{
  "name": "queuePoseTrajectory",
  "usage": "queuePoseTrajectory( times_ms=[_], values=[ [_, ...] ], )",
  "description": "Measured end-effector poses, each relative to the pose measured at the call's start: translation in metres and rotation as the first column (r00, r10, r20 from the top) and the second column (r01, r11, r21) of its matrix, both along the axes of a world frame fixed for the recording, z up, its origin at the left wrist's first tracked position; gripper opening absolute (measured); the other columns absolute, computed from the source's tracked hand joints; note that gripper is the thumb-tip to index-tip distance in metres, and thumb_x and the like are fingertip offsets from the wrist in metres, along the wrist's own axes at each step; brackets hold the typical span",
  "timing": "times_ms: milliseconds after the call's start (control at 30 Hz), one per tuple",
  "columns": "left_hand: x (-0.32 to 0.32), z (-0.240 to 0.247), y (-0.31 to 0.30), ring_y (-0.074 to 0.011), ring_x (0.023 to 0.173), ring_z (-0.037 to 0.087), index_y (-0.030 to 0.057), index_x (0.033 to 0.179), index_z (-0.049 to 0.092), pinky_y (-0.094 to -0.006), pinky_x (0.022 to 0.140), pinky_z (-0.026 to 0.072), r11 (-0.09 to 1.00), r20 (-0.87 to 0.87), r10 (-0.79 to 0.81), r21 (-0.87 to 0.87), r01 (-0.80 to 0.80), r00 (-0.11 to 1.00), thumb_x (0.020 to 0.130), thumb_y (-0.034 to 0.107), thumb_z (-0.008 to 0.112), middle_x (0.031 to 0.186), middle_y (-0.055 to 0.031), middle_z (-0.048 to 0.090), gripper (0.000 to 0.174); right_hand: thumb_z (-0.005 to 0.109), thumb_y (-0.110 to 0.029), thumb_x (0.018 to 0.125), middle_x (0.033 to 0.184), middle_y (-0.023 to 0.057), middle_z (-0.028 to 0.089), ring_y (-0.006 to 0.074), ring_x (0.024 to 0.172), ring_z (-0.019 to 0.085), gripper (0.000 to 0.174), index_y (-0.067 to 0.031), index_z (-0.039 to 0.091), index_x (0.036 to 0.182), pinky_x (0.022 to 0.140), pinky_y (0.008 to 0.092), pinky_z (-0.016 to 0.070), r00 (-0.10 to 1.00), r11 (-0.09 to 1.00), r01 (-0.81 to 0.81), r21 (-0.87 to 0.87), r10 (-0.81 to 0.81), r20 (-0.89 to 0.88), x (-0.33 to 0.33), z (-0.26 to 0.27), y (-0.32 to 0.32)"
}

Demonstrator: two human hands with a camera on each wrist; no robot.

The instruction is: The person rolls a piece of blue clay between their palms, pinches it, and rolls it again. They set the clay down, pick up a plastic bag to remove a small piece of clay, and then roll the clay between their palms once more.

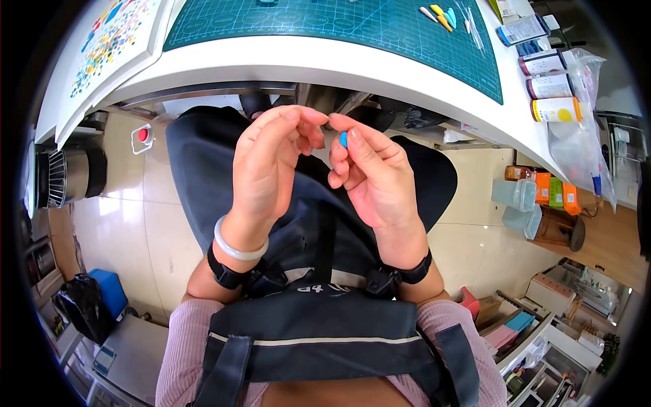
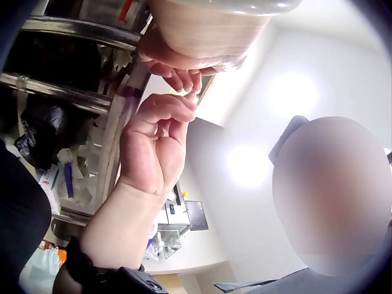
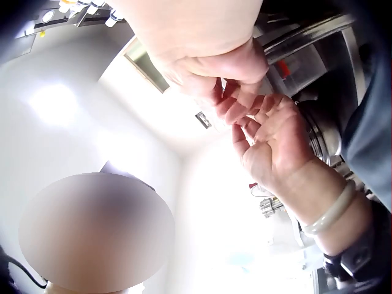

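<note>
My right hand (image 1: 380, 180) pinches a small blue lump (image 1: 343, 140) between thumb and fingers, above the lap in the head view. Beside it is my left hand (image 1: 263, 163), fingers loosely bent and nothing showing in them. Its fingertips come right up to the right index fingertip. The left wrist view shows the palm side of the right hand (image 2: 156, 144), with the lump hidden by the fingers. From the right wrist view, the left hand (image 3: 282, 144) appears palm up, its fingertips close to the right fingers.
Ahead is a white table (image 1: 291, 62) with a green cutting mat (image 1: 325, 30). Small yellow, teal and pink pieces (image 1: 444, 19) lie on the mat. Several bottles (image 1: 550, 87) and a clear plastic bag (image 1: 576, 142) line the right side. A dotted picture (image 1: 112, 51) lies at left.
</note>
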State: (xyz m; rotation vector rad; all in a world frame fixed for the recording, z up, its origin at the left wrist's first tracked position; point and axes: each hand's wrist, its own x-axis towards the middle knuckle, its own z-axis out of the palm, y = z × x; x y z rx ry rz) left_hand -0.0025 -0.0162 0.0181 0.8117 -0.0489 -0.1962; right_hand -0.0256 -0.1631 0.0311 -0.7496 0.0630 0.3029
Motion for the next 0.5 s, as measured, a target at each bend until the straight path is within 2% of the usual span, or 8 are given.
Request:
queuePoseTrajectory(
  times_ms=[167,233,267,333,433,500],
  values=[
    [-0.0004,0.0016,-0.0008,-0.0125,0.075,0.053,-0.0016,0.091,0.063,-0.0249,0.068,0.0368,1.000,-0.014,0.025,0.007,-0.025,1.000,0.089,0.018,0.047,0.077,-0.0059,0.060,0.026,0.056,-0.013,0.090,0.082,0.0072,0.063,0.0119,0.068,0.059,0.030,0.0025,0.056,0.115,0.061,0.0247,0.0537,0.998,0.998,0.030,-0.048,-0.027,0.052,-0.0026,0.0059,0.0022],
    [-0.0010,0.0018,-0.0010,-0.0123,0.075,0.054,-0.0016,0.091,0.063,-0.0247,0.068,0.0368,1.000,-0.025,0.011,0.004,-0.011,1.000,0.089,0.018,0.047,0.076,-0.0056,0.060,0.026,0.054,-0.011,0.090,0.086,0.0109,0.065,0.0143,0.071,0.062,0.027,0.0029,0.057,0.114,0.062,0.0245,0.0539,0.990,0.985,0.037,-0.169,-0.013,0.143,-0.0027,0.0005,-0.0008],
    [-0.0015,0.0018,-0.0015,-0.0123,0.075,0.054,-0.0016,0.091,0.063,-0.0247,0.068,0.0368,1.000,-0.022,0.010,0.003,-0.010,1.000,0.089,0.018,0.047,0.076,-0.0056,0.060,0.026,0.054,-0.011,0.090,0.086,0.0109,0.065,0.0143,0.071,0.062,0.027,0.0029,0.057,0.114,0.062,0.0245,0.0539,0.989,0.985,0.039,-0.170,-0.014,0.145,-0.0028,-0.0005,-0.0018],
    [-0.0020,0.0020,-0.0018,-0.0123,0.074,0.054,-0.0016,0.091,0.063,-0.0247,0.068,0.0368,1.000,-0.037,0.019,0.011,-0.019,0.999,0.089,0.019,0.047,0.076,-0.0054,0.059,0.026,0.052,-0.009,0.091,0.091,0.0141,0.065,0.0164,0.075,0.064,0.025,0.0030,0.058,0.112,0.062,0.0245,0.0543,0.991,0.998,0.026,-0.062,-0.017,0.132,-0.0024,-0.0012,-0.0030],
    [-0.0025,0.0022,0.0001,-0.0154,0.077,0.050,-0.0013,0.088,0.057,-0.0289,0.073,0.0387,0.998,-0.043,-0.006,0.060,0.009,0.999,0.091,0.019,0.042,0.083,-0.0075,0.055,0.025,0.051,-0.009,0.091,0.092,0.0148,0.065,0.0171,0.075,0.065,0.025,0.0032,0.057,0.112,0.062,0.0247,0.0546,0.997,1.000,-0.004,-0.018,0.005,0.083,-0.0016,0.0009,-0.0054],
    [-0.0024,0.0008,0.0008,-0.0154,0.078,0.050,-0.0012,0.088,0.057,-0.0286,0.073,0.0386,0.998,-0.044,-0.014,0.058,0.016,0.999,0.091,0.019,0.042,0.084,-0.0074,0.056,0.025,0.050,-0.010,0.092,0.090,0.0139,0.065,0.0169,0.074,0.064,0.025,0.0034,0.057,0.112,0.062,0.0249,0.0547,0.999,1.000,-0.005,-0.014,0.005,0.051,-0.0009,0.0033,-0.0052]
  ],
)
